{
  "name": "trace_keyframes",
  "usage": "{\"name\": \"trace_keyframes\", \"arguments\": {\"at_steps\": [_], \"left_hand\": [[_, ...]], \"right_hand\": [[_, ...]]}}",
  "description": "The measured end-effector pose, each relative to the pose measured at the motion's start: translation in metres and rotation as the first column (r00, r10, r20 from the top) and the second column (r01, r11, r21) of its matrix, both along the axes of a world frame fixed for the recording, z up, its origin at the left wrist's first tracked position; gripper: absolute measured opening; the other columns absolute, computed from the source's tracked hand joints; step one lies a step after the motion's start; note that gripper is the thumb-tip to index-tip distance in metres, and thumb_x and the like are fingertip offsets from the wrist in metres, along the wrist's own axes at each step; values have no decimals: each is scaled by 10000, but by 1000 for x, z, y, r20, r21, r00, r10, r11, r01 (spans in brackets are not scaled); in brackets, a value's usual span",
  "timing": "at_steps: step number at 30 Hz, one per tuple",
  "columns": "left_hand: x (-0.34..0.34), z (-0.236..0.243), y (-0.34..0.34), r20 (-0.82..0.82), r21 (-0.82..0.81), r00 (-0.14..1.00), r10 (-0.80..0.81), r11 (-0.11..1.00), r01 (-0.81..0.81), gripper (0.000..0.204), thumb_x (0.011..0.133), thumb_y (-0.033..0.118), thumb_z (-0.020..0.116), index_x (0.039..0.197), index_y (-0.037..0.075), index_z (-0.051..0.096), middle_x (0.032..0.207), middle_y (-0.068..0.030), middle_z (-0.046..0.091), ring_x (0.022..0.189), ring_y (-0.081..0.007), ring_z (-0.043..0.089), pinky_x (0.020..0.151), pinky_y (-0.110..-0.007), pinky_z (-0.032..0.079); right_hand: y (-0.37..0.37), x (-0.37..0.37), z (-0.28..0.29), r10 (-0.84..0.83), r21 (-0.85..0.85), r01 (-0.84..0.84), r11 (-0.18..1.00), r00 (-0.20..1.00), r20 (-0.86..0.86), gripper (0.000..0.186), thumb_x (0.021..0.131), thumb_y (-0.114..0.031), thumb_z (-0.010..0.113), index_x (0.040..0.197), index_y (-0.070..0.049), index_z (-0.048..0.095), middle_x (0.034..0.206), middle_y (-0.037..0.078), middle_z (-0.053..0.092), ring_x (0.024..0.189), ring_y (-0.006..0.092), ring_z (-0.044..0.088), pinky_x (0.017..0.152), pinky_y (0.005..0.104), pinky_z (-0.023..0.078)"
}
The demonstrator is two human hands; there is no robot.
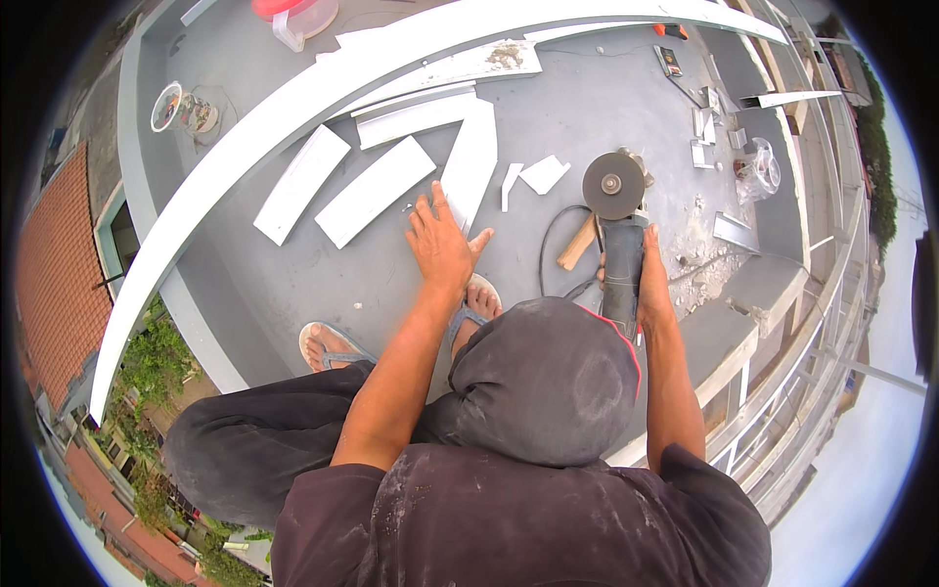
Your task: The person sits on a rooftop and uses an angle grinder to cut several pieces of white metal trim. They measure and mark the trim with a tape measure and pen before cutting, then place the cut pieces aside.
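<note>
My right hand (649,279) is wrapped round the body of an angle grinder (622,259). Its dark, round cutting disc (613,201) points away from me and faces up. Spread fingers show on my left hand (439,238), which holds nothing. Its fingertips are over or beside the lower end of a white angled panel piece (473,157); I cannot tell whether they touch it. Just left of that hand lies a white rectangular panel piece (377,192). A short wooden piece (577,243) and the looped black cord (544,256) are beside the grinder.
A long white strip (210,186) spans the far side. Small white offcuts (545,174) lie on the grey floor. At right are metal bracket pieces (702,127), a clear plastic container (758,171), rubble (699,279) and a ledge. A clear cup (181,110) stands far left.
</note>
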State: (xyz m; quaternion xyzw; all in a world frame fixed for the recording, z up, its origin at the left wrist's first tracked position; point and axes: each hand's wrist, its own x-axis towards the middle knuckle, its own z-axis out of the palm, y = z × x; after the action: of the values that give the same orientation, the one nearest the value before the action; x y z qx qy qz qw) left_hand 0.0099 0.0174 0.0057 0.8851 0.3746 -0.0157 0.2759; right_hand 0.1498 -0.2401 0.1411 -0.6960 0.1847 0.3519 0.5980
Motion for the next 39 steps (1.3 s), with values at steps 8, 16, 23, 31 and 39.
{"name": "trace_keyframes", "arguments": {"at_steps": [8,16,23,31,39], "left_hand": [[6,-9,17,-22,-143,1000,-2,990,-2,1124,815,313,930,1696,-43,329,1508,-270,546,1352,-407,559,1126,-506,476],[-13,6,65,107,-989,991,82,109,97,992,877,266,924,1644,-91,406,1533,-250,595,1379,-350,632,1187,-487,492],[-22,2,30,-44,-995,952,304,75,-70,1074,856,207,957,1632,-80,272,1526,-293,565,1359,-381,641,1171,-515,527],[-25,28,-9,33,-581,991,127,809,-85,1012,763,211,977,1521,-77,372,1430,-339,583,1285,-475,652,1080,-537,548],[-45,4,29,-14,-67,997,-70,995,69,1021,736,224,1002,1538,-3,413,1394,-232,565,1347,-443,539,1072,-526,535]], "right_hand": [[-22,-29,-15,-96,132,94,987,995,6,748,1154,-702,331,1282,-30,634,920,124,728,721,223,734,649,367,626],[-27,-36,-16,-124,223,121,967,992,-1,739,1154,-707,329,1303,-54,641,928,120,730,740,215,734,672,370,620],[-21,-33,-16,-86,282,77,956,996,17,752,1151,-709,336,1347,-48,636,961,121,731,754,213,736,670,371,620],[-25,-41,-24,-93,332,85,939,996,7,684,1171,-659,355,1273,-54,657,961,103,743,763,205,737,679,353,613],[-25,-42,-33,-32,339,15,941,999,45,655,1166,-632,422,1270,-31,661,989,120,746,770,195,737,689,342,612]]}}
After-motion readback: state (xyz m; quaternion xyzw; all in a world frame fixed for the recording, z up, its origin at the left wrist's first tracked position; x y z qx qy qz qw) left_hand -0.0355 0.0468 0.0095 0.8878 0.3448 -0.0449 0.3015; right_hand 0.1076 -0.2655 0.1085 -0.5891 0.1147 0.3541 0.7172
